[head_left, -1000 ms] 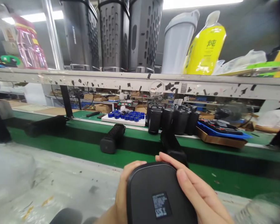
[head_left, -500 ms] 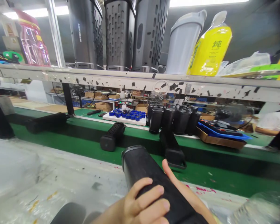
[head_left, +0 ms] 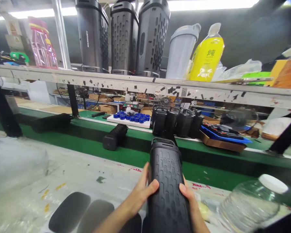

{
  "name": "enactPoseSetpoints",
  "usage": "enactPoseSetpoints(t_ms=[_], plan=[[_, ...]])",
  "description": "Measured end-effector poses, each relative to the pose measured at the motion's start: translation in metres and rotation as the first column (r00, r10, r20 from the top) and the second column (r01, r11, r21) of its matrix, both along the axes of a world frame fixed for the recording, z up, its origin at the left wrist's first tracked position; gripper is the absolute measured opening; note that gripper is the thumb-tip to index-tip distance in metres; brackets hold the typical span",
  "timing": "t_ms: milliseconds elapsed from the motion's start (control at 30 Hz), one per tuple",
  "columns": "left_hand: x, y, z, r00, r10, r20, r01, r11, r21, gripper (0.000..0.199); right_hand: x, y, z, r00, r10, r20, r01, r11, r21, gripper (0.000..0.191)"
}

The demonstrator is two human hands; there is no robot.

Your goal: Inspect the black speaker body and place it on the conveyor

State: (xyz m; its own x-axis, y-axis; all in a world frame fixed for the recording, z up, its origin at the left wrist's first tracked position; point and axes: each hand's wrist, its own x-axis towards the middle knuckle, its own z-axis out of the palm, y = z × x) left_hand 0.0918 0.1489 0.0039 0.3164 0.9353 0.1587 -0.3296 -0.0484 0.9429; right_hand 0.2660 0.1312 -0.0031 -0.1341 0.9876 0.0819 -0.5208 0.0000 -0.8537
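Note:
A tall black slotted housing (head_left: 168,184) with a loop handle at its far end is held between my hands. Its face with rows of oval dimples is turned up to me. My left hand (head_left: 144,189) grips the left side, thumb on the near face. On the opposite side my right hand (head_left: 190,195) is closed round the edge, its thumb also on the face; its other fingers are hidden behind. The housing's lower end runs out of view at the bottom. Dark rounded panels (head_left: 70,212) lie on the bench left of it.
Behind lies a green belt (head_left: 87,142) carrying a similar black housing (head_left: 115,137) on its side. Beyond are blue caps (head_left: 135,118) on a white tray, upright black housings (head_left: 160,121) and a blue tray (head_left: 226,132). A shelf (head_left: 111,82) crosses above. A clear bottle (head_left: 252,204) stands right.
The housing has been turned and brought more upright, so its dimpled face and handle now show. My left hand has shifted from across its face to its left side.

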Motion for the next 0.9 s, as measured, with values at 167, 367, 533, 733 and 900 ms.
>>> enactPoseSetpoints(t_ms=[167, 367, 533, 733, 900], plan=[[0.012, -0.022, -0.022, 0.956, -0.162, 0.243, 0.178, 0.983, -0.044, 0.096, -0.024, -0.019, -0.007, 0.998, -0.04, -0.048, 0.04, 0.999, -0.005, 0.113], [0.0, -0.031, -0.023, 0.921, -0.125, 0.369, 0.134, 0.991, -0.001, 0.081, -0.023, -0.016, -0.025, 0.995, -0.06, 0.076, 0.048, 0.988, 0.144, 0.099], [-0.004, -0.023, -0.024, 0.927, -0.05, 0.372, 0.033, 0.998, 0.052, 0.074, -0.012, -0.009, -0.049, 0.925, -0.131, 0.355, 0.039, 0.966, 0.257, 0.066], [-0.016, -0.009, -0.028, 0.941, 0.081, 0.328, -0.114, 0.99, 0.081, 0.079, -0.031, -0.037, -0.023, 0.925, 0.031, 0.378, -0.143, 0.951, 0.273, 0.074], [-0.019, -0.01, -0.025, 0.936, 0.028, 0.351, -0.069, 0.992, 0.107, 0.083, -0.035, -0.038, -0.025, 0.864, -0.011, 0.503, -0.15, 0.949, 0.277, 0.109]])
